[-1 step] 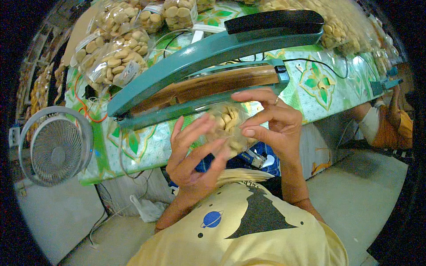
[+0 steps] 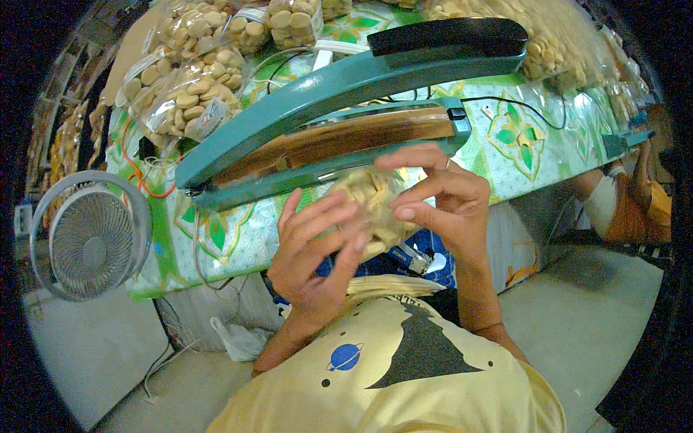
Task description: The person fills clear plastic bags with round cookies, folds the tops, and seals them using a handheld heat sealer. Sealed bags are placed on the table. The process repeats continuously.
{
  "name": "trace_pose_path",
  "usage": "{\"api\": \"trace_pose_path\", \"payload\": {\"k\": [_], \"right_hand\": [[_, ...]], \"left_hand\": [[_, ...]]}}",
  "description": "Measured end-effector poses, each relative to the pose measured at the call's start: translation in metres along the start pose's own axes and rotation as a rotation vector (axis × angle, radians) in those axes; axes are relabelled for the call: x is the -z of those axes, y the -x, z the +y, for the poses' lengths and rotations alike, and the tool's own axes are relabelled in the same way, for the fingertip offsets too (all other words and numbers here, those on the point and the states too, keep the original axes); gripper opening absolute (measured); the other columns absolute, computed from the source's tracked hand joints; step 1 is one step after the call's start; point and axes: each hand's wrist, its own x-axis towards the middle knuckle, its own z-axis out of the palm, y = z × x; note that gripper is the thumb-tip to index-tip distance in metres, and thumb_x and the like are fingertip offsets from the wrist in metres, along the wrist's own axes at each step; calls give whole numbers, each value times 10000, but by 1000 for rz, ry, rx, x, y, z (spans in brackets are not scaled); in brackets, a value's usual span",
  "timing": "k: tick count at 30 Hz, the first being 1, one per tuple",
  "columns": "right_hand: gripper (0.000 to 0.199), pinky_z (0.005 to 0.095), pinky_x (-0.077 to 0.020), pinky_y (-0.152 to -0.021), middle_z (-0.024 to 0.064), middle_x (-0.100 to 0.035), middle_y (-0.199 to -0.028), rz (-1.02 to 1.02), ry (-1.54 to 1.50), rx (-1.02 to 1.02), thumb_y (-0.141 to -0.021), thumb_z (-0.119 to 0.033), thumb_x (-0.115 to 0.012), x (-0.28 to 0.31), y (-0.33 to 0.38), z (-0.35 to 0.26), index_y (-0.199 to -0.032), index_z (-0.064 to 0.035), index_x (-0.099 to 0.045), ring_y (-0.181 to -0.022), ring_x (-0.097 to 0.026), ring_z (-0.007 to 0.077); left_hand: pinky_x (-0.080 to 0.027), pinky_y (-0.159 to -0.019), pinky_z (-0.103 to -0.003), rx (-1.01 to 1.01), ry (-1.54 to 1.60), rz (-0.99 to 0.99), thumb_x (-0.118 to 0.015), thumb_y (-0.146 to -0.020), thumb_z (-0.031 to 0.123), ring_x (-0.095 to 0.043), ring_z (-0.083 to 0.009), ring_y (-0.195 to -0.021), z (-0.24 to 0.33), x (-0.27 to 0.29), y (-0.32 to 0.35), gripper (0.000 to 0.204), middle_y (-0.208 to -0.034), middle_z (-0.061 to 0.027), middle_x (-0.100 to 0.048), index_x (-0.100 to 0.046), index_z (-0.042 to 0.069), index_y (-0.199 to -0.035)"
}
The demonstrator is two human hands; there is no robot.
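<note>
A small clear plastic bag of round pale biscuits is up between my two hands, just in front of a teal bar heat sealer. With thumb and index finger, my right hand pinches the right side of the bag; its upper fingers reach over the top and are a little blurred. My left hand lies along the bag's left side, fingers stretched and slightly apart, their tips touching the plastic. The sealer's arm with its black handle is raised above the brown sealing strip.
Filled biscuit bags stand at the back left, with a larger bag of biscuits at the back right. A round fan is at the left. Cables cross the patterned tablecloth. Another person's orange garment shows at far right.
The fingers of my left hand have shifted slightly against the bag, and the bag has turned a little. My right hand keeps its pinch.
</note>
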Motion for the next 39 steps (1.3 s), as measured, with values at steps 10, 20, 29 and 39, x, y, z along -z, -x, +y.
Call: {"api": "trace_pose_path", "payload": {"k": [10, 20, 29, 39], "right_hand": [[115, 479, -331, -1041, 73, -719, -831, -81, 174, 96, -654, -42, -788, 10, -4, -5, -755, -65, -737, -895, -636, 215], [107, 500, -311, -1063, 59, -722, -866, -77, 263, 121, -672, -60, -780, 10, -4, -4, -769, -77, -739, -928, -638, 221], [85, 495, -300, -1068, 57, -719, -872, -70, 232, 80, -698, -40, -756, 5, -4, -2, -767, -86, -737, -935, -643, 202], [117, 460, -315, -1052, 49, -721, -889, -57, 220, 62, -698, -45, -770, 3, -6, 1, -800, -100, -754, -911, -642, 197]], "left_hand": [[-397, -1019, -490, 106, 255, -72, -740, -763, 26, -671, -244, -979, -20, 12, -24, 129, -965, -81, -714, -733, 64, -886], [-375, -1036, -542, 53, 220, -125, -750, -733, 59, -664, -294, -972, -29, 10, -28, 120, -911, -110, -718, -738, 50, -852], [-363, -1042, -533, -23, 161, -179, -762, -711, 27, -657, -262, -974, -32, 9, -34, 146, -914, -77, -720, -744, 70, -849], [-387, -1012, -481, 40, 170, -152, -769, -717, 29, -646, -208, -915, -29, 5, -36, 152, -904, -44, -708, -740, 77, -859]]}}
